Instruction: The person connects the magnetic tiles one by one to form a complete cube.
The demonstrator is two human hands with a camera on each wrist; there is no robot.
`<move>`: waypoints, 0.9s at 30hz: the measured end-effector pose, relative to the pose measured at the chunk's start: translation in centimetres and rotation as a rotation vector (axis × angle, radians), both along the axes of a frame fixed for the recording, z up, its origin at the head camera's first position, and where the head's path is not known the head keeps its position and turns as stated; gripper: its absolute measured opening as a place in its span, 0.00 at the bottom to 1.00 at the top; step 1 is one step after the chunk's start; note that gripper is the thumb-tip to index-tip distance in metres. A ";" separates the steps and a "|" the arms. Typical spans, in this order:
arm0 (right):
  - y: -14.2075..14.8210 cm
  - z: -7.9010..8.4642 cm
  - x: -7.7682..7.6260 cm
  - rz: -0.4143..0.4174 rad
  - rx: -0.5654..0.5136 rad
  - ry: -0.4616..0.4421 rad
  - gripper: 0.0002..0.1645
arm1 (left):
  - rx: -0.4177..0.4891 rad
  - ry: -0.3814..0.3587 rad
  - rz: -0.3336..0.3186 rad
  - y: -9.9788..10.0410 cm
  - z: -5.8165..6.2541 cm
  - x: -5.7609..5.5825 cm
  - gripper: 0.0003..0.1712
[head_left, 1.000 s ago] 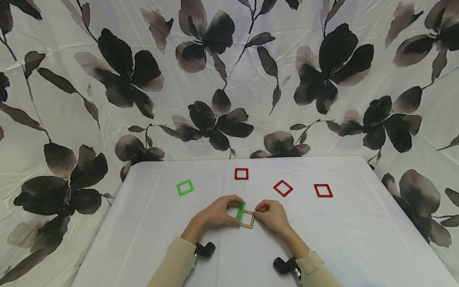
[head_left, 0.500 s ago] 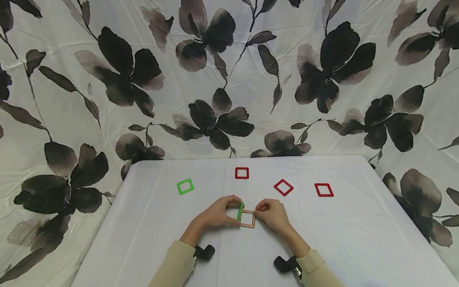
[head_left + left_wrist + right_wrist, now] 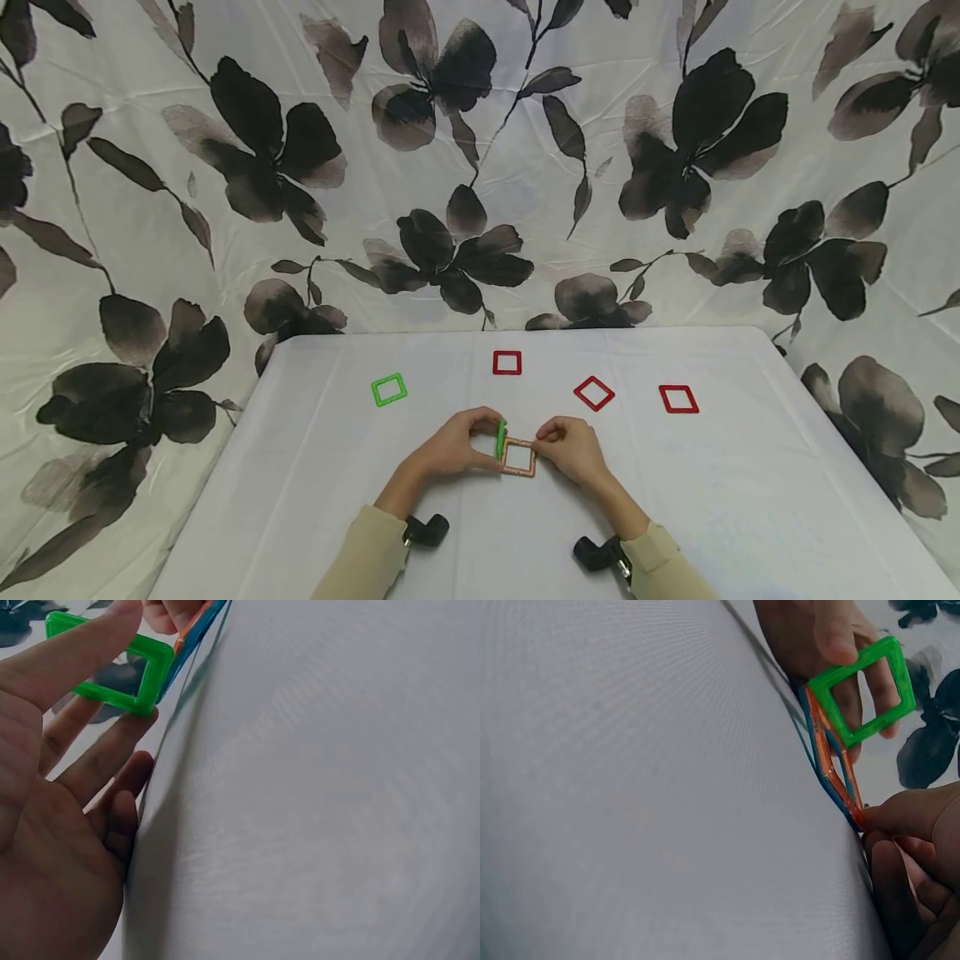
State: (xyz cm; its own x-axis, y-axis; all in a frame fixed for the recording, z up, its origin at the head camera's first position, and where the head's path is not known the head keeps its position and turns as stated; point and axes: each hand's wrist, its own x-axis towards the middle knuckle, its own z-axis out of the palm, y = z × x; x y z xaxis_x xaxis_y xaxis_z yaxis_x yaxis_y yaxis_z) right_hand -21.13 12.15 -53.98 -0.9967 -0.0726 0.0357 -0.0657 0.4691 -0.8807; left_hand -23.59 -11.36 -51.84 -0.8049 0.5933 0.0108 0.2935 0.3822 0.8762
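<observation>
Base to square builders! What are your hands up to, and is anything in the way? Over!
Left hand pinches green frame, held on edge beside orange frame. Right hand pinches orange frame. No obstacle seen; red frames lie beyond.

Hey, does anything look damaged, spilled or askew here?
Nothing looks spilled or visibly damaged. The one mildly odd thing is the middle red frame, lying turned like a diamond, while the far red frame and the right red frame sit squarer to the table. The left hand holds the raised green frame.
</observation>
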 end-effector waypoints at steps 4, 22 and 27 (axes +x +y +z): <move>-0.1 -0.1 -0.1 -0.002 0.010 0.012 0.06 | 0.011 0.003 0.008 -0.1 -1.3 -0.5 0.35; 6.5 3.6 -2.5 -0.105 0.343 0.135 0.08 | -0.071 0.016 0.006 0.1 -1.2 -0.2 0.36; 8.7 3.1 -3.7 -0.068 0.475 0.109 0.14 | -0.071 0.013 0.006 0.1 -1.5 -0.1 0.37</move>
State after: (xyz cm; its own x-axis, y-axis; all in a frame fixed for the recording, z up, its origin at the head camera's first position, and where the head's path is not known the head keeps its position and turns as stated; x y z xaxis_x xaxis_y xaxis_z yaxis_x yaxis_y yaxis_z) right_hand -24.82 20.85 -50.90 -0.9921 -0.0414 0.1185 -0.1010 0.8238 -0.5578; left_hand -23.74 -11.24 -53.32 -0.8083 0.5884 -0.0207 0.3024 0.4451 0.8429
